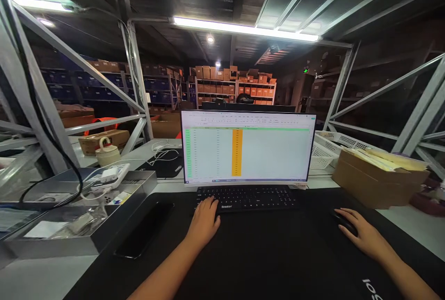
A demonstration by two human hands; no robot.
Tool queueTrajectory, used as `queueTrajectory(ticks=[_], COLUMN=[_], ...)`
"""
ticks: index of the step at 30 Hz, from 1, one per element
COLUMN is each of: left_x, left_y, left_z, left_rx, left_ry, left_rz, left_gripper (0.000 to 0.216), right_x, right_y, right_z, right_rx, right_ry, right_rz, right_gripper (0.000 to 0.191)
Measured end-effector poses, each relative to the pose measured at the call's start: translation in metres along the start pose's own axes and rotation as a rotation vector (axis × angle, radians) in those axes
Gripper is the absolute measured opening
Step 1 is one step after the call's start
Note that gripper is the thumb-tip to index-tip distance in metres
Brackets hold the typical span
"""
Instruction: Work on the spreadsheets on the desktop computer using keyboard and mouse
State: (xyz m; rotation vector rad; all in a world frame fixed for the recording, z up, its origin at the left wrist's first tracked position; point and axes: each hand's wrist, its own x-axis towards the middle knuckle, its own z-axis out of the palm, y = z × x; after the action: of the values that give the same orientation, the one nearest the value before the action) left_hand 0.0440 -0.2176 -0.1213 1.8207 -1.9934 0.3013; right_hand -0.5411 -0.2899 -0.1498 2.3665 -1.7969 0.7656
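My left hand (204, 219) rests on the left end of a black keyboard (248, 199), fingers stretched over the keys and holding nothing. On the right, my right hand (361, 230) lies over a black computer mouse (345, 224), its fingers curved around it. Behind the keyboard stands a monitor (271, 151) showing a spreadsheet with a green column at the left and an orange column (237, 151) near the middle. Keyboard and mouse sit on a large black desk mat (264, 253).
A dark smartphone (144, 230) lies left of my left hand. Further left is a grey divided tray (93, 239) with papers, plastic bags and a power strip (111, 177). A cardboard box (378, 181) and white baskets (321, 154) stand at right. Metal posts (135, 77) frame the desk.
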Motion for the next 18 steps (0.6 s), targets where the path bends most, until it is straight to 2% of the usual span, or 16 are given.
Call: queueTrajectory(ticks=[6, 12, 18], left_x=[0.000, 0.000, 0.000], left_y=[-0.003, -0.001, 0.000], left_z=[0.006, 0.001, 0.000], left_rx=[0.005, 0.002, -0.002], left_ry=[0.037, 0.002, 0.020], left_rz=[0.011, -0.003, 0.000], left_gripper=[0.048, 0.049, 0.048], right_x=[0.000, 0.001, 0.004], right_y=[-0.009, 0.001, 0.009], right_z=[-0.004, 0.005, 0.012], right_rx=[0.012, 0.024, 0.048], right_ry=[0.048, 0.073, 0.108], right_rz=[0.002, 0.023, 0.042], right_gripper=[0.054, 0.053, 0.055])
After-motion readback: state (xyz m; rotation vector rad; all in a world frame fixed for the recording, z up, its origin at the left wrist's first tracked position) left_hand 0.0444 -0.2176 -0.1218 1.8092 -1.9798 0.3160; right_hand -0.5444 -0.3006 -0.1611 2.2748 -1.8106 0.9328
